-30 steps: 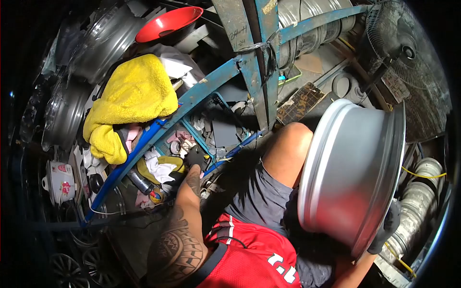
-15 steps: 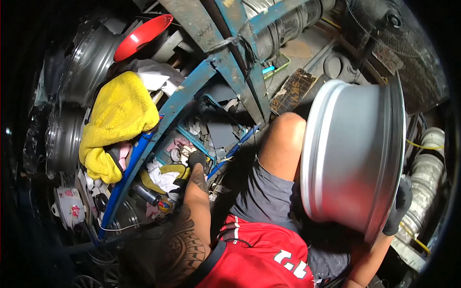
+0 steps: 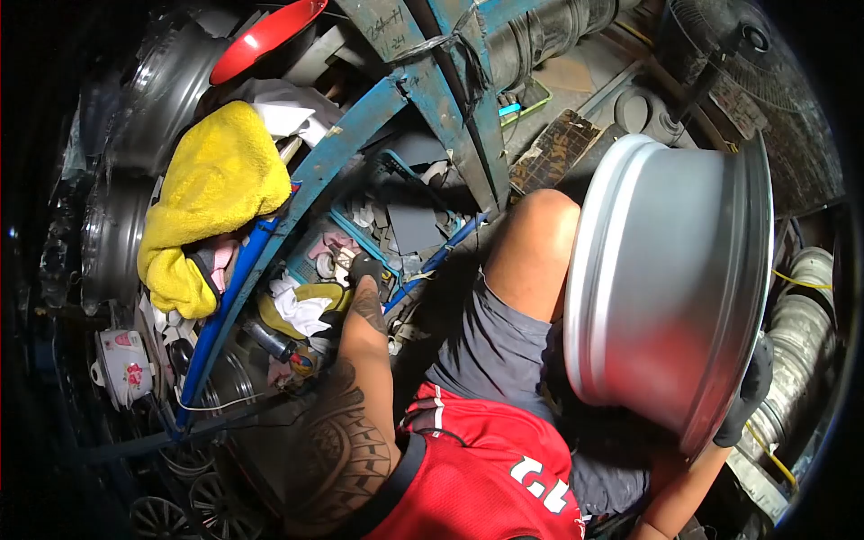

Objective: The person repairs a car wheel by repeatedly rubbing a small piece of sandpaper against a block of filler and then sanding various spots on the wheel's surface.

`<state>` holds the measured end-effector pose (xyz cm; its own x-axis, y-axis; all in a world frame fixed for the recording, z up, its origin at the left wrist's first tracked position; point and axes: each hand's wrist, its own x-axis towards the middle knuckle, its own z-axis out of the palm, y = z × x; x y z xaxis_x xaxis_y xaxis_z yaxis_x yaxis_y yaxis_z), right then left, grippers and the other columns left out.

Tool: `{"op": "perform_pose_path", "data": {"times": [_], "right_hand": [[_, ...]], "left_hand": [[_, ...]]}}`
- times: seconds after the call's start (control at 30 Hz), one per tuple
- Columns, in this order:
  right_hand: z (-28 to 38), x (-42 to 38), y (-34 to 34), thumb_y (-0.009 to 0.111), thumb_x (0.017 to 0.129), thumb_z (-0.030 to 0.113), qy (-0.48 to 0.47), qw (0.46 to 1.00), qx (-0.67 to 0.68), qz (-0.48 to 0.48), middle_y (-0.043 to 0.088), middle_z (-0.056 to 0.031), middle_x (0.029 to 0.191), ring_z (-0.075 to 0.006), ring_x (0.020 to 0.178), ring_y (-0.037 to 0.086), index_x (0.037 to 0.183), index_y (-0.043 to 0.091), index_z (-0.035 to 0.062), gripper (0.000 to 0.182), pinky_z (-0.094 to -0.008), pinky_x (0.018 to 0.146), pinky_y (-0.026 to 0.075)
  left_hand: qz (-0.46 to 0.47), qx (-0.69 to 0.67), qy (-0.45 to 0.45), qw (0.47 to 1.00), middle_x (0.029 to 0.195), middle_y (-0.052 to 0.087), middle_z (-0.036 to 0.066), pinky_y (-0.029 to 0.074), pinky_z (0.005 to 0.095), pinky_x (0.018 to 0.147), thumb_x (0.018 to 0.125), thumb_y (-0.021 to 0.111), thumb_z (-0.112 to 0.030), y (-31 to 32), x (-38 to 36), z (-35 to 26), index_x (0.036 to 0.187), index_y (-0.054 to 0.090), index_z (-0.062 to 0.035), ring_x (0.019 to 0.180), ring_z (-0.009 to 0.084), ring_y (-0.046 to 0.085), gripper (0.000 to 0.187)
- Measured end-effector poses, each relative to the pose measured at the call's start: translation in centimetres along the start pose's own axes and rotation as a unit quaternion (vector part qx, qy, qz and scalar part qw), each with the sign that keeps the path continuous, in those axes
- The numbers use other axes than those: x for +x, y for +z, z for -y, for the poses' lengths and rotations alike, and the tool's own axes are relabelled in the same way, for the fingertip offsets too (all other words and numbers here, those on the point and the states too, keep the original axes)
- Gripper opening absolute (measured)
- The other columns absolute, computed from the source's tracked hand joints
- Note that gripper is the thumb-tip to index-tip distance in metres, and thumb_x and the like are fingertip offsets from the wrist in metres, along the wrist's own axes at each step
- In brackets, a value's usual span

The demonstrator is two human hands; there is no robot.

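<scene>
A large silver wheel rim (image 3: 661, 279) with a reddish reflection stands upright beside my bent leg. My right hand (image 3: 752, 389), in a dark glove, grips its outer edge at the lower right. On the left, my tattooed arm stretches out to a blue plastic basket (image 3: 358, 236). My left hand (image 3: 364, 269), also dark-gloved, is over the basket beside a small pale item (image 3: 345, 261); its fingers are mostly hidden. Pink cloth (image 3: 335, 242) lies within the basket, and a white cloth (image 3: 303, 311) is just below it.
A yellow towel (image 3: 220, 184) hangs over a blue frame (image 3: 346, 135) at left. Behind it are a red dish (image 3: 265, 43) and more rims. A floral pot (image 3: 126, 369) stands at lower left. A fan (image 3: 733, 54) and a stack of metal cylinders (image 3: 796, 324) are at right.
The view has shifted slightly, so the basket and towel appear higher. Both hands keep nearly the same places relative to the basket and the rim.
</scene>
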<state>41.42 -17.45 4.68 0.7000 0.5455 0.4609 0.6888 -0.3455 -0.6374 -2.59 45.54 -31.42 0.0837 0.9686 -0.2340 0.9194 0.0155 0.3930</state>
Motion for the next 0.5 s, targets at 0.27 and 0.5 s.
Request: {"op": "perform_pose_path", "data": {"times": [0.27,0.5], "right_hand": [[-0.4,-0.3,0.0,0.059,0.088,0.005,0.025,1.000,0.004,-0.005,0.064,-0.0156,0.108,-0.0280,0.103,0.058,0.117,0.067,-0.0038,0.032,-0.0377,0.095,0.046],[-0.4,-0.2,-0.1,0.058,0.086,0.002,0.021,1.000,0.007,-0.001,0.064,-0.0147,0.106,-0.0278,0.103,0.058,0.119,0.067,-0.0057,0.035,-0.0383,0.095,0.046]], "left_hand": [[0.000,-0.040,-0.026,0.999,0.099,0.076,0.014,0.060,0.0396,0.077,0.093,0.066,-0.023,-0.5,0.2,0.3,0.107,0.074,-0.0087,0.083,0.0303,0.073,0.022],[0.050,-0.292,-0.105,0.949,0.099,0.076,0.013,0.060,0.0380,0.077,0.093,0.066,-0.021,-2.1,0.5,1.5,0.109,0.074,-0.0093,0.082,0.0288,0.073,0.021]]}}
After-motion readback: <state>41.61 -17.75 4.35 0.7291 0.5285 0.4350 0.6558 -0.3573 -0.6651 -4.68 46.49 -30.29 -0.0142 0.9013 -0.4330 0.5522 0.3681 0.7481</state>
